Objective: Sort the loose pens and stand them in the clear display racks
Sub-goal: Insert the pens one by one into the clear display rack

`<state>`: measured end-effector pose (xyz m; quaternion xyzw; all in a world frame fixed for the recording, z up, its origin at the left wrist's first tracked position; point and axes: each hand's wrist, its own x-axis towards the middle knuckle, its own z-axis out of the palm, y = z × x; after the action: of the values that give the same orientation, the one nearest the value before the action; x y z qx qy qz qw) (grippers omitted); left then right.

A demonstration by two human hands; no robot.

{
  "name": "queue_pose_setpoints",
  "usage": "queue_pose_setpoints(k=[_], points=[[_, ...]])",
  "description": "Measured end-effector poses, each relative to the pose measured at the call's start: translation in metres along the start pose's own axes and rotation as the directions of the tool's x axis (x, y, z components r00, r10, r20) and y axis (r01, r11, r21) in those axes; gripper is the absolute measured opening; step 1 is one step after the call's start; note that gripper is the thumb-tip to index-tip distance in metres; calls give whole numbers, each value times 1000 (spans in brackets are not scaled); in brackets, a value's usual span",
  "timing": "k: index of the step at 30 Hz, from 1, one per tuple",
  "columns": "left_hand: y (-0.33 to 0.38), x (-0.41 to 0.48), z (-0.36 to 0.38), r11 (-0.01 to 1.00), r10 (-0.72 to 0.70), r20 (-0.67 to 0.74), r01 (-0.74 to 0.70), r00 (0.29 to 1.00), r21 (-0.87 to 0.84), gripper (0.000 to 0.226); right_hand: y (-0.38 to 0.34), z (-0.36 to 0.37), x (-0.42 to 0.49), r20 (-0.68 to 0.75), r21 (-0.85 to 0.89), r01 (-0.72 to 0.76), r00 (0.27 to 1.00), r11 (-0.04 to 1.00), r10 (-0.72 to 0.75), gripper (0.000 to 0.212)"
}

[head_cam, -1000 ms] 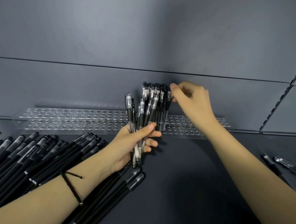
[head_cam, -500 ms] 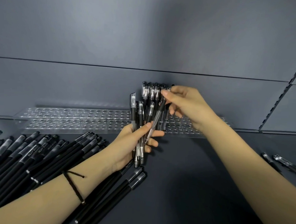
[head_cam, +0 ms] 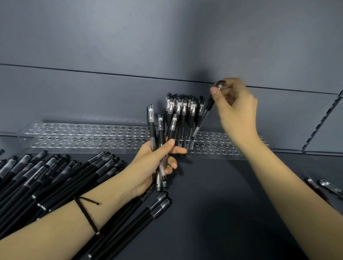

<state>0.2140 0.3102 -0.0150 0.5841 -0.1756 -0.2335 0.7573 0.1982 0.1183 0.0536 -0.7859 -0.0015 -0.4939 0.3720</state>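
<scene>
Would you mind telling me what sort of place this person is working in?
Probably a stationery shop's display shelf: clear racks full of holes stand against a grey back panel with a slotted upright, and loose black pens lie heaped on it.

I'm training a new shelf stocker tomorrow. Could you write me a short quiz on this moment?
1. True or false: the right hand pinches one pen, tilted, over the clear rack.
2. Where does the pile of loose black pens lie? A) left of the left hand B) inside the rack C) right of the right arm
3. Which hand grips the bundle of pens?
Key: 1 true; 2 A; 3 the left.
</scene>
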Motion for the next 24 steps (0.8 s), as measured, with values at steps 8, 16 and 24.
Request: queue_pose_setpoints(k=[8,16,24], points=[[-1,0,0,1000,-6,28,7,1000,-23,46,9,2,-1,92,-171,13,996,985,3,23],[0,0,-2,999,3,66,0,998,-49,11,10,8,-17,262,-276,81,965,958,-6,24],[1,-1,0,999,30,99,-26,995,-36,41,-10,10,-15,337,-132,147,937,980,-95,40]])
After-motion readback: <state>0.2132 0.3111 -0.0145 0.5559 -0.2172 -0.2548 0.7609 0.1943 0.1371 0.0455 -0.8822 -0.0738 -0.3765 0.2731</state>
